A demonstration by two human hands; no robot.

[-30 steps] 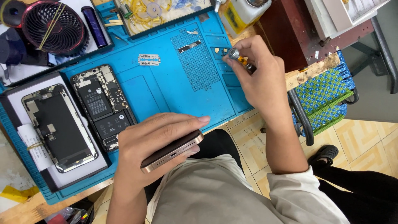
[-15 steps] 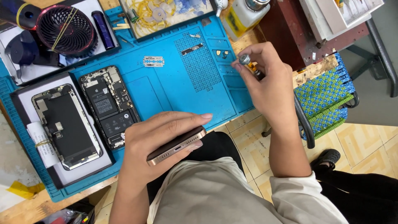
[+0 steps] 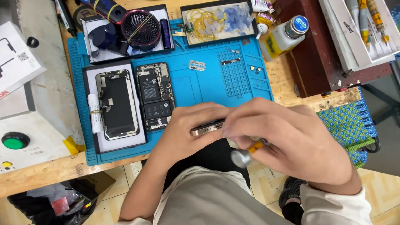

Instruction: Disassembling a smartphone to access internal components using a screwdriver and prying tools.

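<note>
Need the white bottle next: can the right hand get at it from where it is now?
Probably not yet: the right hand holds a screwdriver at the phone. The path over the blue mat to the bottle looks open.

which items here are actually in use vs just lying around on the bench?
In use:
left hand gripping the gold-edged phone
right hand holding the small screwdriver at the phone's end

Lying about:
opened phone body and its screen on the blue mat
small fan
capped bottle
green button
</note>
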